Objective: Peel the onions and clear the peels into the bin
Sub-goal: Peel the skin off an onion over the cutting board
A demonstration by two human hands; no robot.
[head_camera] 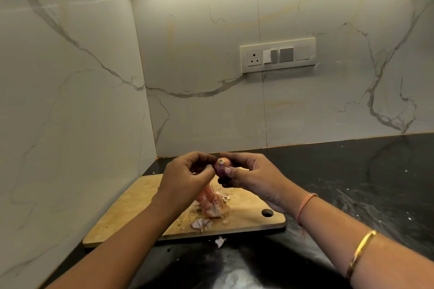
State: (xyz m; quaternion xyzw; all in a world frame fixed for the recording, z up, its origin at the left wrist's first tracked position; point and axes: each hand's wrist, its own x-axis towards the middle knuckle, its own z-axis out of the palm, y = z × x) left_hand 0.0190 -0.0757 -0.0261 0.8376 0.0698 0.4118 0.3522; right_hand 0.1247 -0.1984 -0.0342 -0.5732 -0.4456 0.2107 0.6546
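Head view: right hand (249, 176) grips a half-hidden onion (220, 165), left hand (185, 178) pinches its edge; peels (211, 206) litter wooden board (131, 213), black counter (352, 171).

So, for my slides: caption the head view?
Over a wooden board with peels, the left hand and right hand peel a small onion.

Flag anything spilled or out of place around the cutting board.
One peel scrap lies off the cutting board, on the black counter just before its near edge. The other peels sit piled on the board. Pale smears mark the counter nearest the camera.
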